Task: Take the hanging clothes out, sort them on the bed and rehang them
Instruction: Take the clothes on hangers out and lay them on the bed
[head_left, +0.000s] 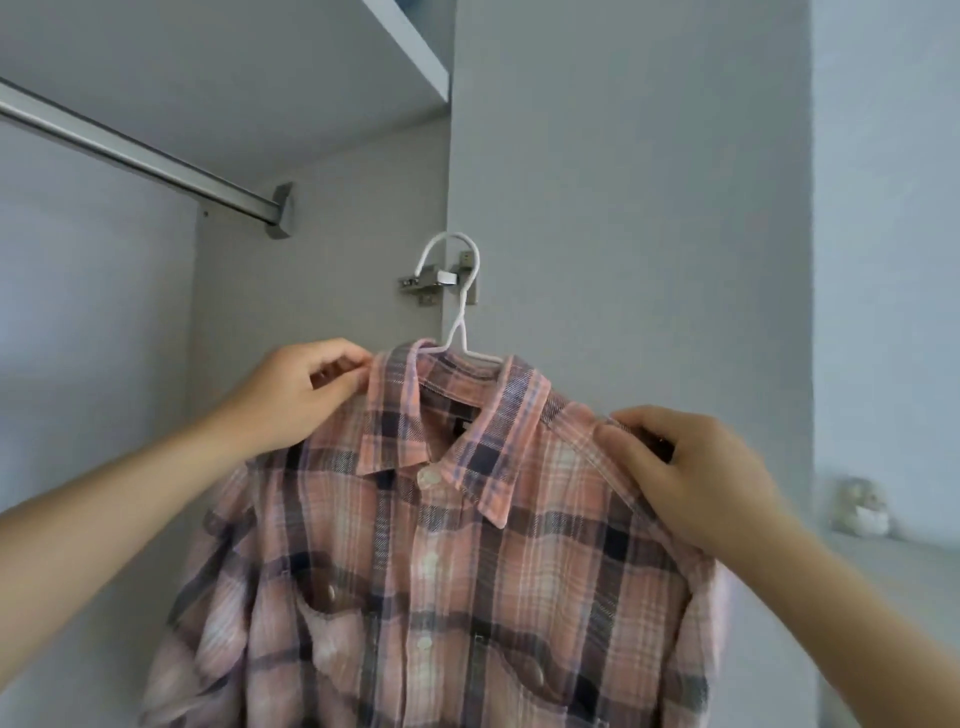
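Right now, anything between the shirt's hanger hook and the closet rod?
Nothing visible. The white hanger carrying the plaid shirt is below and right of the closet rod, with open air between. Left hand and right hand grip the shirt's shoulders.

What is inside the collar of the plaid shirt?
A white hanger: its hook and neck rise out of the shirt collar. Its arms are covered by the cloth, as is a dark label, partly.

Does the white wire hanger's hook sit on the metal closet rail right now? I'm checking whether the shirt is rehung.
No: the white wire hanger hook hangs in open air, right of and below the metal closet rail.
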